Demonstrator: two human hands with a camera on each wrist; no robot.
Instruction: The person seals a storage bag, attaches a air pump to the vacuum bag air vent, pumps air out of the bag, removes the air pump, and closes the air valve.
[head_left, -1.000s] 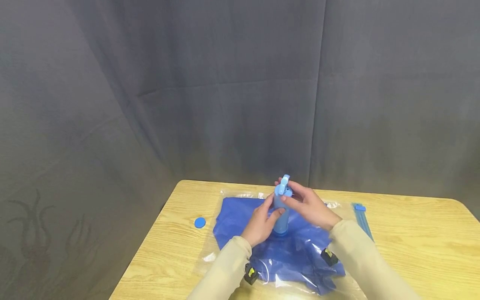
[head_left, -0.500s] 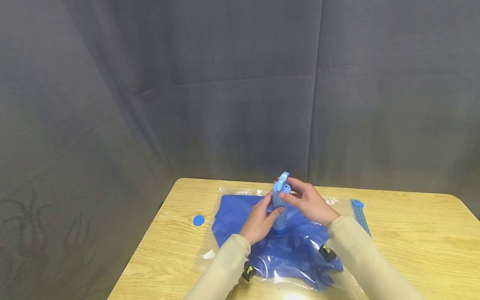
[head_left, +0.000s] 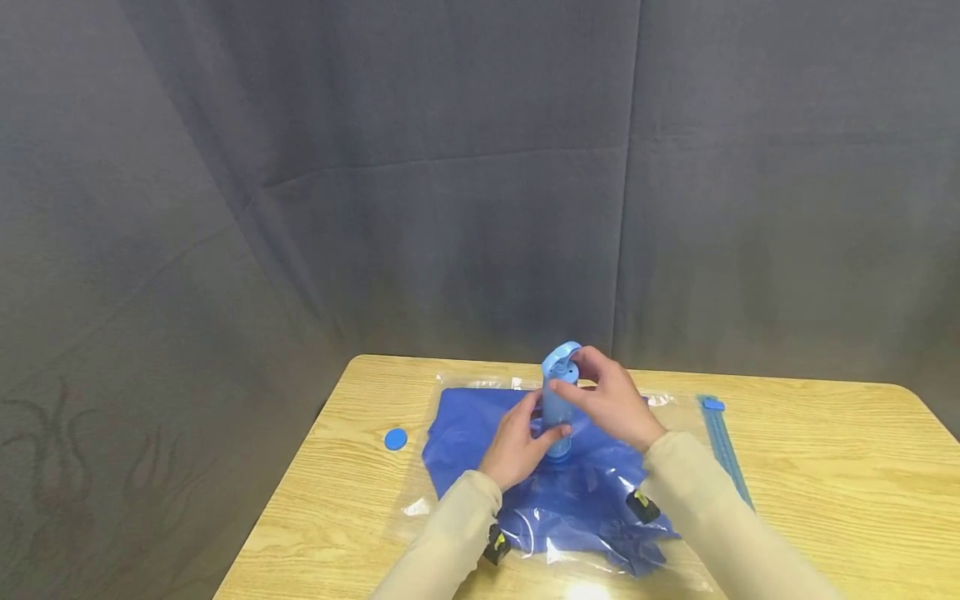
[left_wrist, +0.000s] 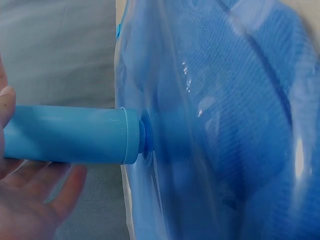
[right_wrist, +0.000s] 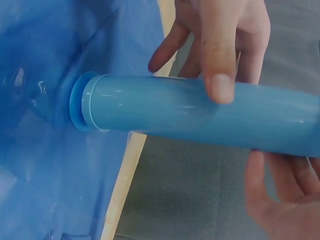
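Note:
A light-blue hand pump (head_left: 556, 410) stands upright on a clear plastic storage bag (head_left: 415, 492) that has blue fabric (head_left: 468, 425) inside. Its lower end meets a round blue valve (right_wrist: 77, 102) on the bag, as the right wrist view shows. My left hand (head_left: 516, 446) holds the pump's body, thumb across the near side and fingers on the far side. Higher up, my right hand (head_left: 611, 402) grips the top by the looped handle (head_left: 558, 357); its thumb lies on the near side and its fingers are partly hidden.
On the wooden table (head_left: 330, 467), a round blue cap (head_left: 395, 439) lies left of the bag. A blue zip slider (head_left: 714, 405) sits at the bag's right edge. Behind the table hangs a grey curtain (head_left: 450, 250).
The looped handle has turned from nearly edge-on to showing more of its loop. My right hand has shifted slightly left along with it. My left hand stays around the pump's body.

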